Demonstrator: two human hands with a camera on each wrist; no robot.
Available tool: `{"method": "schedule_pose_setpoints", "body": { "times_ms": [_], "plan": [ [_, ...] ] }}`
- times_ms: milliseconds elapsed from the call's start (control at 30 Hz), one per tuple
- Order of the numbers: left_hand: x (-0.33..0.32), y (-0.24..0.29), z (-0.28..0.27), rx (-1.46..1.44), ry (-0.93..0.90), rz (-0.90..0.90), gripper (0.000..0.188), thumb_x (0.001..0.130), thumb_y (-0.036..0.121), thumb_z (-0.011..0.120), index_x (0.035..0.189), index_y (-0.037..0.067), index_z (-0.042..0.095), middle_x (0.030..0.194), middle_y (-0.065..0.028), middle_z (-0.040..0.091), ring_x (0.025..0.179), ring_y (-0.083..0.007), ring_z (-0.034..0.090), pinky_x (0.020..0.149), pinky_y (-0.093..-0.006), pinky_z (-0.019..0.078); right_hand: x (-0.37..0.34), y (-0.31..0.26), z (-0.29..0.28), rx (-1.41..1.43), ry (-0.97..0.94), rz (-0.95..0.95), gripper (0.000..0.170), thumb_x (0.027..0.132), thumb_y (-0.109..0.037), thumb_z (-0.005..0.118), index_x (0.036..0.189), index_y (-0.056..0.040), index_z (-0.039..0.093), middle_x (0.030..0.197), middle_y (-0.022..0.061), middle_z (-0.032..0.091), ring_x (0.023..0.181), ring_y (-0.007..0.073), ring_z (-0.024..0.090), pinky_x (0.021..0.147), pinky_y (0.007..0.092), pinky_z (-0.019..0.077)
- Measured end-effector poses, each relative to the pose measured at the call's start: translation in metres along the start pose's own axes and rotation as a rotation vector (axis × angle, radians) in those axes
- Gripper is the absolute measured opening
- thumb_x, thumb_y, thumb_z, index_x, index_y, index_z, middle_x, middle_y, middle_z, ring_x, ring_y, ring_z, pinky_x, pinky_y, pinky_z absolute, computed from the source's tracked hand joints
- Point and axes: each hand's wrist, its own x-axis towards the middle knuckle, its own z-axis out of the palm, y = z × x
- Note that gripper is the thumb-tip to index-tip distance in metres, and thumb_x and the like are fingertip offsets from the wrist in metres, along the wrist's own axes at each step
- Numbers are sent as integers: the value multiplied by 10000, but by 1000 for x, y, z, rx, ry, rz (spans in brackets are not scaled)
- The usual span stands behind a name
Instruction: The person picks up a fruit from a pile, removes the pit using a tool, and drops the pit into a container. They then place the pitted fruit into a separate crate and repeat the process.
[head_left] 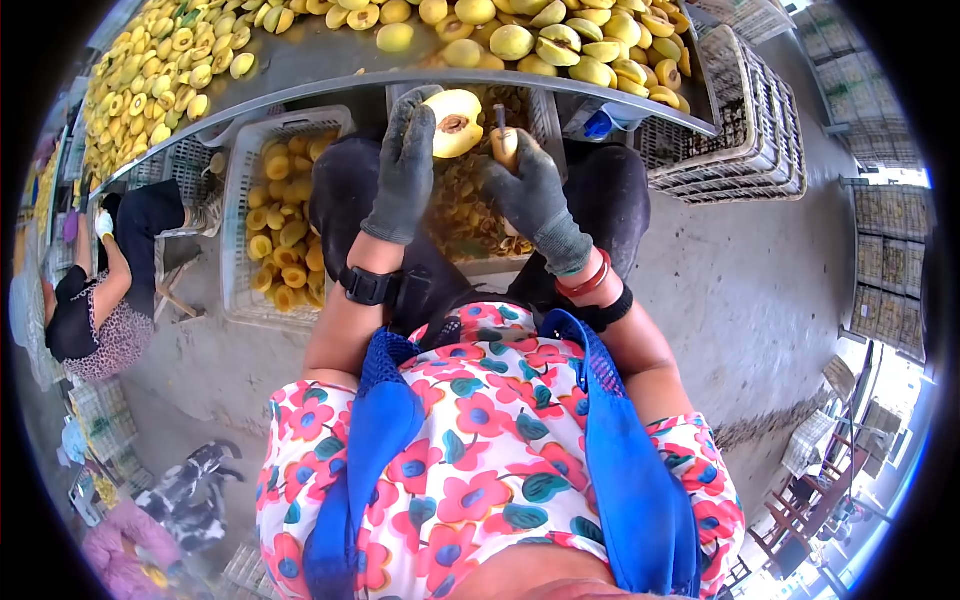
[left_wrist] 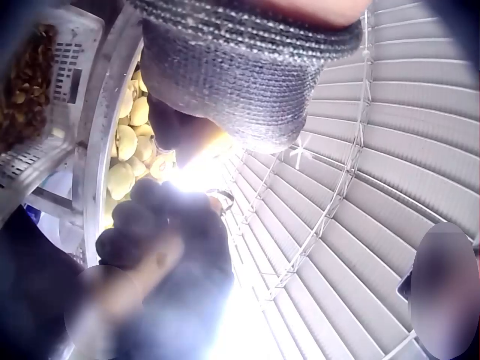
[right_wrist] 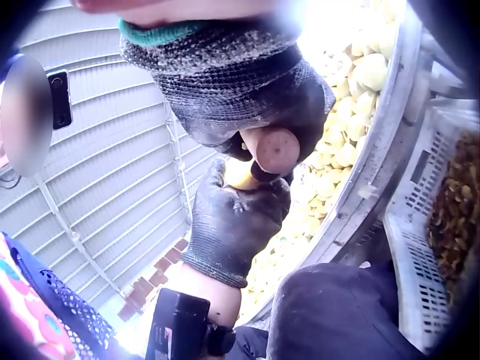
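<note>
In the head view, the gloved left hand [head_left: 402, 170] holds a halved yellow fruit [head_left: 455, 124], its cut face with a brown centre showing. Just to the right, the gloved right hand [head_left: 535, 200] grips the wooden handle [head_left: 506, 150] of a small tool whose metal end points up beside the fruit. The right wrist view shows the handle's round end [right_wrist: 277, 151] within the right hand [right_wrist: 232, 97], with the left hand [right_wrist: 238, 221] below holding the fruit [right_wrist: 240, 175]. In the left wrist view, the right hand [left_wrist: 176, 262] is blurred around the handle [left_wrist: 139, 283].
A metal table [head_left: 300, 75] heaped with halved fruit lies ahead. Below its edge stand a crate [head_left: 235, 200] of yellow fruit and, between the knees, a crate [head_left: 548, 120] with brown and yellow pieces. Another crate [head_left: 745, 110] is at right; another person [head_left: 105, 290] sits at left.
</note>
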Motion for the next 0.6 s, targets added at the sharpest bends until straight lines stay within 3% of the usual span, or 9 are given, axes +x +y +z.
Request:
{"method": "schedule_pose_setpoints", "body": {
  "times_ms": [100, 267, 367, 467, 567, 600],
  "plan": [
    [0, -2, 1, 1, 1, 56, 329, 999, 227, 453, 1248, 19, 508, 1144, -80, 574, 1050, -151, 552, 932, -294, 453, -4, -4, 3, -61, -106, 39, 228, 867, -85, 629, 1075, -27, 557, 738, 12, 600, 604, 58, 563, 497, 253, 460],
    [-5, 2, 10, 221, 4, 227, 357, 977, 226, 497, 1260, 9, 485, 1167, -102, 561, 1055, -185, 549, 930, -306, 450, -5, -3, 5, -156, -60, -72, 241, 868, -119, 622, 1078, -21, 554, 722, 49, 617, 569, 93, 577, 501, 265, 467],
    [-6, -8, 14, 278, 15, 350, 377, 955, 225, 532, 1253, 2, 476, 1175, -127, 549, 1050, -221, 553, 924, -323, 455, -8, -17, 5, -61, -77, 67, 270, 815, -74, 605, 1068, -2, 544, 842, 228, 639, 796, 397, 640, 679, 419, 504],
    [-6, -13, 14, 395, 19, 448, 385, 940, 211, 547, 1246, -8, 467, 1179, -153, 537, 1050, -257, 556, 916, -344, 461, -5, -17, 6, -12, -73, -10, 273, 824, -80, 614, 1075, 5, 548, 837, 223, 639, 779, 371, 652, 680, 396, 511],
    [-7, -13, 16, 376, 17, 435, 378, 933, 190, 550, 1237, -16, 460, 1175, -170, 533, 1046, -277, 557, 907, -359, 466, -5, -12, 11, 143, -120, -48, 197, 889, -117, 582, 1051, -10, 545, 760, 34, 617, 589, 104, 586, 497, 260, 464],
    [-8, -13, 16, 341, 17, 414, 375, 931, 183, 550, 1234, -18, 458, 1173, -174, 533, 1044, -282, 558, 904, -363, 467, -5, -16, 9, 211, -166, 60, 194, 892, -116, 580, 1053, -12, 546, 764, 26, 614, 584, 94, 577, 489, 253, 457]
  ]
}}
